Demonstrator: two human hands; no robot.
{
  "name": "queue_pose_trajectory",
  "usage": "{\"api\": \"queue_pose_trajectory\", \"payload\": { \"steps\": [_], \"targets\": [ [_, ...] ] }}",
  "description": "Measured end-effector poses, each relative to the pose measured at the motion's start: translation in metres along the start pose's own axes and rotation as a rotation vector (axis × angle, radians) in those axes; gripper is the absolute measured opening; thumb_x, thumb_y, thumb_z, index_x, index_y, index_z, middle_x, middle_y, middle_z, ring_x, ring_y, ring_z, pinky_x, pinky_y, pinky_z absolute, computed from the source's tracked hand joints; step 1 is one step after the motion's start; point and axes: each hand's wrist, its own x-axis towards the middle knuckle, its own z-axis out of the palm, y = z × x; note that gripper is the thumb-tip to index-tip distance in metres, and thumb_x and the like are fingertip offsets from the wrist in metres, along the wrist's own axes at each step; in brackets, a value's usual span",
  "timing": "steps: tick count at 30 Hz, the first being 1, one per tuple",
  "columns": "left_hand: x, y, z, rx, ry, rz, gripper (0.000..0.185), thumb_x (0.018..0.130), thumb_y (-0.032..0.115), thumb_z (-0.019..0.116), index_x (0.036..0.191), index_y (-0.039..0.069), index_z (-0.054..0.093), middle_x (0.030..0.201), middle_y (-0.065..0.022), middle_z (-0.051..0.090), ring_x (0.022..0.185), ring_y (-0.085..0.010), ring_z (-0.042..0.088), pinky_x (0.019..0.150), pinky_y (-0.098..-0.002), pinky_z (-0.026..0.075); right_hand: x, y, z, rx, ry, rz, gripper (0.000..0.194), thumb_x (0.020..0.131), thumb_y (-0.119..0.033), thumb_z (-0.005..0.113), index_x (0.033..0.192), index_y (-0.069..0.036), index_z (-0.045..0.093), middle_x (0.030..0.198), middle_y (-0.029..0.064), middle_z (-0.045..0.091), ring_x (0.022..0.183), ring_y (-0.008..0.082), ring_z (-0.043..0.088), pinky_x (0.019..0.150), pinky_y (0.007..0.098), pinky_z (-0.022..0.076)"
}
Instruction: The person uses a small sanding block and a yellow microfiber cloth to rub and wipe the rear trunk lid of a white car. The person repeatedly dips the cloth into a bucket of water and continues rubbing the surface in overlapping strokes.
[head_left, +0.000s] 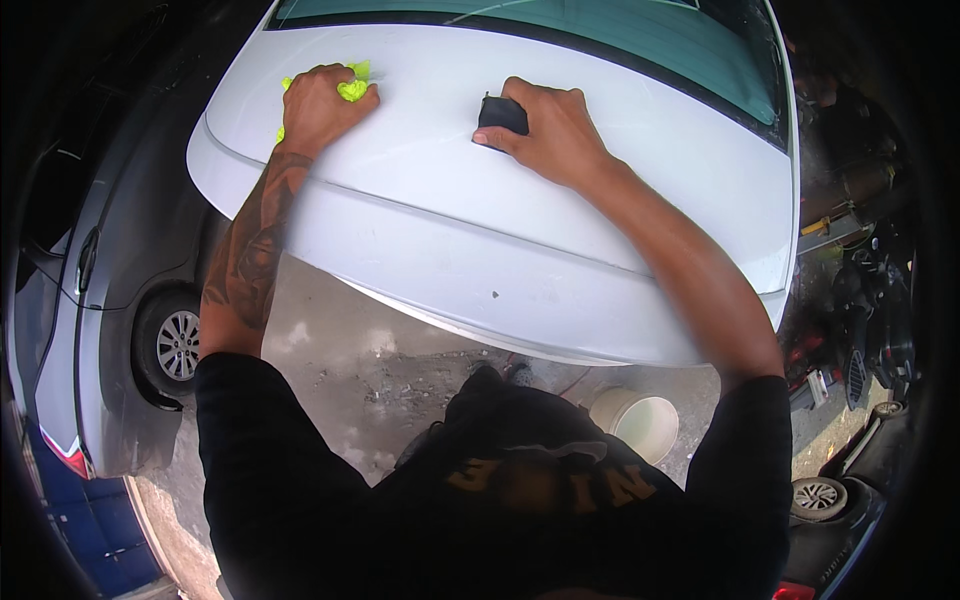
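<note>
Before me stretches the white lid panel (427, 127) of a car, below its tinted window glass (600, 45). My left hand (319, 105) presses on the panel's left side, its fingers closed around a crumpled neon-yellow cloth (352, 90). Bits of the cloth stick out on both sides of the hand. My right hand (555, 131) grips a small black block (502, 116), possibly a sanding block, with the thumb along its near edge. The block rests on the panel near the middle; its right end is hidden by the hand. Lower down, the panel bears a small dark mark (495, 295).
A whitish bucket (649, 427) stands on the wet-looking concrete floor (352, 352) below the car's edge. A dark grey car (142, 247) is parked at the left. Assorted parts (855, 315) and another dark vehicle (847, 517) occupy the right side.
</note>
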Motion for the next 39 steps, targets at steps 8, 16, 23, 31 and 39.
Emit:
{"api": "queue_pose_trajectory", "payload": {
  "steps": [8, 16, 23, 31, 39],
  "targets": [
    [0.028, 0.005, 0.004, 0.098, -0.128, -0.125, 0.049, 0.078, 0.041, 0.073, 0.110, 0.004, 0.079, 0.093, -0.0198, 0.078, 0.088, -0.0357, 0.075, 0.086, -0.0429, 0.059, 0.033, -0.020, 0.024, -0.039, 0.047, -0.058, 0.045, 0.086, -0.047, 0.081, 0.098, -0.006, 0.064, 0.083, 0.0158, 0.073, 0.081, 0.0321, 0.072, 0.084, 0.0460, 0.0481],
    [0.017, -0.013, 0.015, 0.081, 0.015, -0.106, 0.049, 0.078, 0.046, 0.072, 0.107, 0.008, 0.080, 0.095, -0.0163, 0.078, 0.089, -0.0347, 0.075, 0.088, -0.0437, 0.058, -0.020, -0.020, 0.001, -0.007, -0.058, -0.088, 0.042, 0.085, -0.046, 0.081, 0.098, -0.009, 0.066, 0.081, 0.0125, 0.074, 0.081, 0.0299, 0.071, 0.088, 0.0479, 0.0443],
    [0.005, -0.048, 0.027, 0.170, 0.377, 0.274, 0.041, 0.082, 0.044, 0.074, 0.109, 0.013, 0.080, 0.105, -0.0100, 0.078, 0.093, -0.0314, 0.076, 0.091, -0.0424, 0.058, -0.004, -0.018, 0.009, -0.044, -0.010, -0.082, 0.046, 0.086, -0.049, 0.080, 0.100, -0.007, 0.066, 0.084, 0.0131, 0.075, 0.084, 0.0314, 0.072, 0.088, 0.0470, 0.0452],
    [0.009, -0.012, 0.007, 0.000, 0.067, -0.035, 0.035, 0.076, 0.038, 0.075, 0.093, 0.007, 0.081, 0.092, -0.0109, 0.078, 0.080, -0.0324, 0.074, 0.078, -0.0416, 0.058, 0.004, -0.001, -0.006, -0.043, 0.029, -0.047, 0.043, 0.088, -0.045, 0.080, 0.100, -0.007, 0.064, 0.083, 0.0147, 0.074, 0.080, 0.0315, 0.073, 0.087, 0.0466, 0.0475],
    [0.042, -0.016, 0.025, 0.104, 0.001, -0.168, 0.046, 0.073, 0.042, 0.072, 0.103, 0.009, 0.082, 0.093, -0.0164, 0.078, 0.083, -0.0332, 0.075, 0.087, -0.0436, 0.058, 0.030, -0.024, 0.016, 0.015, -0.016, -0.039, 0.039, 0.088, -0.041, 0.081, 0.102, -0.008, 0.064, 0.083, 0.0114, 0.074, 0.082, 0.0303, 0.072, 0.088, 0.0464, 0.0430]
  ]
}}
